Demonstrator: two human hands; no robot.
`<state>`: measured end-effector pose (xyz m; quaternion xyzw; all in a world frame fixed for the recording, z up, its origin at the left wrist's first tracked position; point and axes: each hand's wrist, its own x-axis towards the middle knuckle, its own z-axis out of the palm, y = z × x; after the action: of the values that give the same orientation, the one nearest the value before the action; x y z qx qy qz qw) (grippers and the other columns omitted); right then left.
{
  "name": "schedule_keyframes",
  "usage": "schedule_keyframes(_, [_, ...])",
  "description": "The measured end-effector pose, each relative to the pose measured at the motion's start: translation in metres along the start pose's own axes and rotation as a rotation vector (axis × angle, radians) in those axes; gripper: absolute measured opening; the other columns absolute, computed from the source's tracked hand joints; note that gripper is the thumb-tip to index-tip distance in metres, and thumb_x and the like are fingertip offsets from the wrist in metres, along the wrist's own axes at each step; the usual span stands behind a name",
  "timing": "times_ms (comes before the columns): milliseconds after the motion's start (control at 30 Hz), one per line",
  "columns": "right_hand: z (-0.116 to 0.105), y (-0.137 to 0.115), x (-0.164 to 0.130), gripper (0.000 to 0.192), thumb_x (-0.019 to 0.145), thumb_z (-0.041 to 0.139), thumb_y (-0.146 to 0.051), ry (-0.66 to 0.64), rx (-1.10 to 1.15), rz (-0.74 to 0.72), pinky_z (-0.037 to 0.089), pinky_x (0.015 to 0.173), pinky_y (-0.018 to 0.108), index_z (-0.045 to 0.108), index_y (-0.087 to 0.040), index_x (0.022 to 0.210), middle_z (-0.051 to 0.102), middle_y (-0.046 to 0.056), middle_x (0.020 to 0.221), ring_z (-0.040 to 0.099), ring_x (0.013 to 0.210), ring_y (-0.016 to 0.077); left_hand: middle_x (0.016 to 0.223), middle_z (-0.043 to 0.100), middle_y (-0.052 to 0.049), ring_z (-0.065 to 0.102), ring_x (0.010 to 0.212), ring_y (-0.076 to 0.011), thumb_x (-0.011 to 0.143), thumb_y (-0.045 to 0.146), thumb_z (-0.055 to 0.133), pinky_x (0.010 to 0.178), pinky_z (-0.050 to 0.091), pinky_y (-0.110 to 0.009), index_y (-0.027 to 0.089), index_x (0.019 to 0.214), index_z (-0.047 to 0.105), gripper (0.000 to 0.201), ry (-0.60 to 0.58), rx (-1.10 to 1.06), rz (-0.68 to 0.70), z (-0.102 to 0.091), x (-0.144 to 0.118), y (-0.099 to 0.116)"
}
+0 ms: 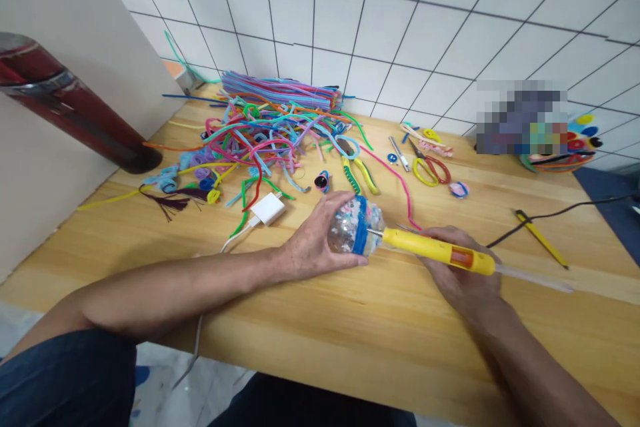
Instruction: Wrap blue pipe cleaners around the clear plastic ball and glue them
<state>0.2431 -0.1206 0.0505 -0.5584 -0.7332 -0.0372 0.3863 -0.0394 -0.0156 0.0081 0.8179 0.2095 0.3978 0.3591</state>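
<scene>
My left hand point(313, 235) is wrapped around a clear, rounded plastic container point(343, 223) with a blue band about its middle and white, pink and blue bits showing on it. Its exact kind is hard to make out. My right hand point(463, 270) grips a yellow glue gun point(435, 248), with a translucent glue stick point(533, 277) poking out of its rear. The metal nozzle points left and is at the blue band; whether it touches cannot be told. Most of my right fingers are hidden behind the glue gun.
Tangled pipe cleaners point(270, 137) lie at the back left, near a dark red flask point(75, 107). Pliers point(357, 170), scissors point(430, 168) and a yellow utility knife point(543, 240) lie on the wooden table. A white charger point(269, 209) trails its cable by my left forearm; a black cord point(550, 212) runs right.
</scene>
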Motion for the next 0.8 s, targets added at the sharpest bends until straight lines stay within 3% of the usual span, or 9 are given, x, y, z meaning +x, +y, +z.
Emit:
schedule_keyframes(300, [-0.0036,0.0062,-0.0030,0.025,0.094,0.079,-0.047,0.014,-0.017,0.086,0.063,0.061,0.032,0.075,-0.027,0.108,0.082,0.004,0.093,0.078,0.072,0.0216,0.160,0.047,-0.018,0.049,0.152,-0.0398,0.081,0.056,0.091,0.128,0.044,-0.066,0.031,0.164,0.029,0.108,0.001,0.032,-0.005,-0.0008,-0.0002,0.0001])
schedule_keyframes(533, [-0.0043,0.0033,0.0017,0.020,0.095,0.078,-0.043,-0.022,-0.009,-0.004,0.065,0.062,0.033,0.074,-0.027,0.107,0.083,0.004,0.090,0.079,0.069,0.0217,0.159,0.049,-0.017,0.051,0.151,-0.0399,0.080,0.056,0.092,0.127,0.045,-0.066,0.032,0.164,0.029,0.108,0.001,0.013,0.015,-0.0009,0.0010,0.0001])
schedule_keyframes(800, [0.0005,0.0008,-0.0017,0.024,0.095,0.078,-0.049,-0.014,0.026,0.094,0.067,0.066,0.034,0.076,-0.027,0.105,0.083,0.004,0.092,0.079,0.072,0.0223,0.159,0.050,-0.017,0.050,0.151,-0.0411,0.078,0.052,0.094,0.127,0.044,-0.067,0.032,0.164,0.030,0.109,-0.006,0.005,0.016,-0.0013,0.0013,0.0004])
